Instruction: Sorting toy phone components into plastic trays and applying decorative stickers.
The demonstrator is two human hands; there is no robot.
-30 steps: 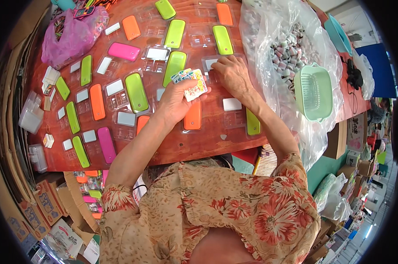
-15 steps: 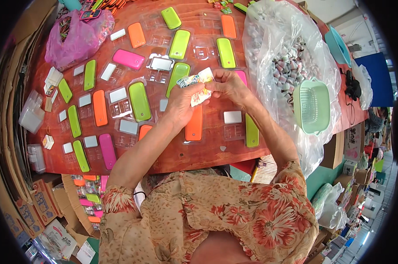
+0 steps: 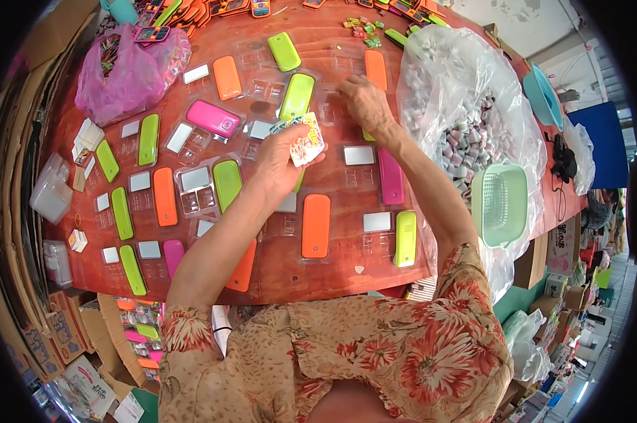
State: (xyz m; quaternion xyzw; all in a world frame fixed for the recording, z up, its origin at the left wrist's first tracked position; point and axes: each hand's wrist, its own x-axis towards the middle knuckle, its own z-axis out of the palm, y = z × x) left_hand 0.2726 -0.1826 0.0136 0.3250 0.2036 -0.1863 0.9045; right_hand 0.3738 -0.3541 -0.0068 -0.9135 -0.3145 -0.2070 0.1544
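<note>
My left hand point(image 3: 277, 161) is closed around a small stack of printed cards point(image 3: 307, 146) with colourful patterns, above the middle of the table. Farther out to the right, my right hand point(image 3: 368, 106) reaches down with bent fingers over a clear plastic tray point(image 3: 330, 109). Whatever its fingertips hold cannot be made out. A lime-green phone-shaped case lies mostly hidden beneath that hand. Nearby are an orange case point(image 3: 375, 69), a magenta case point(image 3: 390, 176) and a tray with a white card point(image 3: 359, 155). Another lime case point(image 3: 296, 95) lies just beyond the card stack.
Rows of similar trays and cases cover the red table point(image 3: 332, 282). At right, a clear bag point(image 3: 431, 92) holds many small pieces beside a green basket point(image 3: 500, 204). A pink bag point(image 3: 124, 77) stands far left. Orange toy phones point(image 3: 205, 13) lie along the far edge.
My right hand has left the card stack and moved away from me, over a tray. My left hand keeps the cards. The whole view has shifted, with the table sitting lower.
</note>
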